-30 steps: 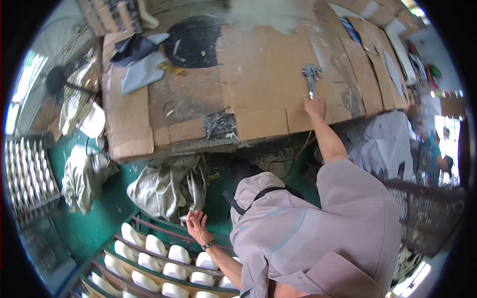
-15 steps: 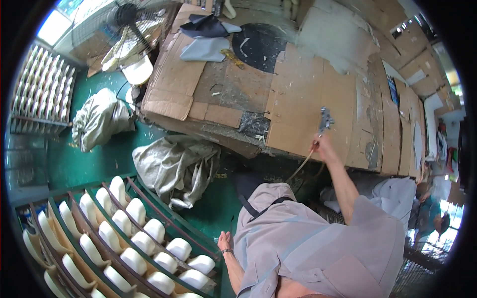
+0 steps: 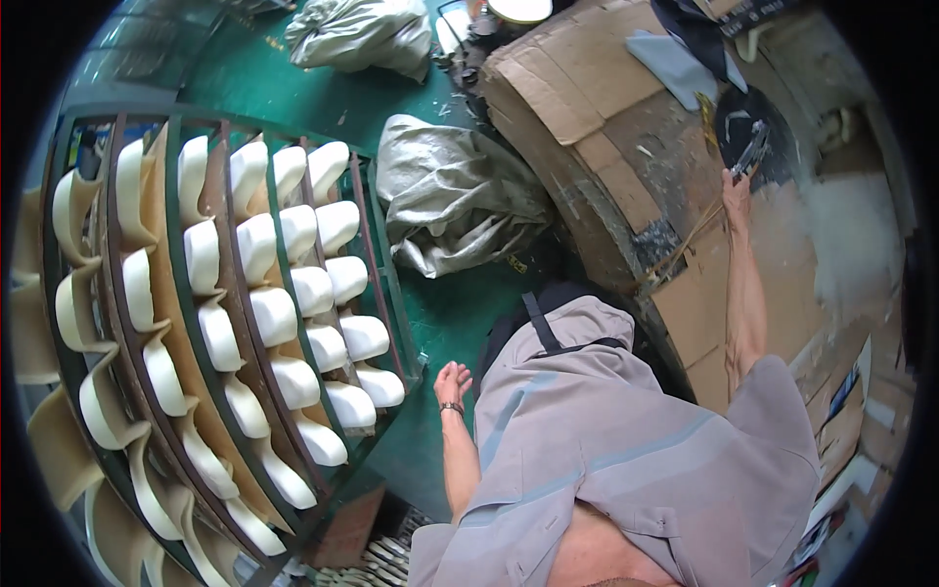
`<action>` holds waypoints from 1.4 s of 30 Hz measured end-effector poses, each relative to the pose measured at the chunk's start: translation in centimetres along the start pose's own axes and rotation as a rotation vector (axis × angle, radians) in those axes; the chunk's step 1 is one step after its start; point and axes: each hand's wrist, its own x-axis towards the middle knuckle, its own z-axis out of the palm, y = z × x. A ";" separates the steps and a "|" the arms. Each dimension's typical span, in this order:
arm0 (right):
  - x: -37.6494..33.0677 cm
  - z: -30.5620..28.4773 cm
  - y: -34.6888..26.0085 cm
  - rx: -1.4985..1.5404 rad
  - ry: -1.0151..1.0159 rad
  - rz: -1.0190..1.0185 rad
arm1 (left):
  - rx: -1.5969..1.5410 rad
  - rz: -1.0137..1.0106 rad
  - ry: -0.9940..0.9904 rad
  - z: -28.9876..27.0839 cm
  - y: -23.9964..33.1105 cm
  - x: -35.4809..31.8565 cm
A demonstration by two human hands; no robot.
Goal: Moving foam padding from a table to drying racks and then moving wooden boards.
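Observation:
My right hand point(image 3: 737, 191) is stretched out over the cardboard-covered table, closed around a silver spray gun point(image 3: 751, 157). A thin tan hose point(image 3: 696, 232) trails from the gun back toward the table's near edge. Below the gun's tip lies a round black patch point(image 3: 773, 122). My left hand point(image 3: 452, 383) hangs beside my body with loosely bent fingers and nothing visible in it. Closest to that hand is a rack point(image 3: 230, 338) carrying rows of white, curved moulded pieces point(image 3: 364, 336), a short gap away.
A grey-white sack point(image 3: 455, 196) slumps on the green floor point(image 3: 386, 460) between rack and table. Another sack point(image 3: 360, 34) lies farther off. Dark and pale blue cloth pieces point(image 3: 675, 64) rest at the table's far side. Behind the rack's near end is a stack of pale pieces point(image 3: 377, 565).
My view has swung left toward the rack, which fills more of the picture. My right hand has carried the spray gun across the table to the black patch. The left hand stays low.

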 end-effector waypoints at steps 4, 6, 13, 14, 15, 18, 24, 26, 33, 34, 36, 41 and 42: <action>-0.4 6.7 -4.0 -0.604 -0.148 -0.041 | -0.038 0.046 0.051 1.5 1.4 -0.9; -3.0 9.1 -4.3 -0.660 -0.165 -0.042 | 0.042 -0.004 0.097 2.6 1.4 -0.9; -8.5 11.8 -6.3 -0.760 -0.014 -0.120 | 0.319 0.034 0.129 1.5 -3.9 2.8; -9.5 12.4 -8.6 -0.787 -0.058 -0.180 | 0.332 0.009 0.123 0.4 -5.0 3.8; -10.4 12.7 -10.5 -0.835 -0.082 -0.227 | 0.334 0.004 0.110 0.9 -4.7 4.4; -11.5 14.0 -13.8 -0.698 -0.139 -0.557 | 0.511 -0.005 0.063 2.8 -1.3 6.8; -16.9 23.0 -25.6 -0.657 -0.698 -0.461 | 0.493 0.197 0.051 2.1 8.1 14.4; -17.0 23.5 -25.8 -0.727 -0.858 -0.330 | 0.198 -0.070 -0.065 6.7 15.7 14.3; -19.2 29.0 -31.9 -0.311 -1.088 -0.196 | 0.086 0.264 -0.164 7.5 32.3 17.4; -18.8 29.3 -33.4 -0.311 -1.078 -0.191 | 0.091 0.266 -0.173 8.3 34.3 17.1; -17.6 30.2 -36.2 -0.249 -1.060 -0.132 | -0.020 0.381 -0.263 10.3 38.1 16.2; -14.7 36.5 -40.8 -0.297 -0.975 -0.292 | -0.044 0.449 -0.353 13.0 46.0 15.4; -14.0 37.9 -41.8 -0.288 -0.946 -0.341 | -0.036 0.459 -0.369 13.4 47.7 15.6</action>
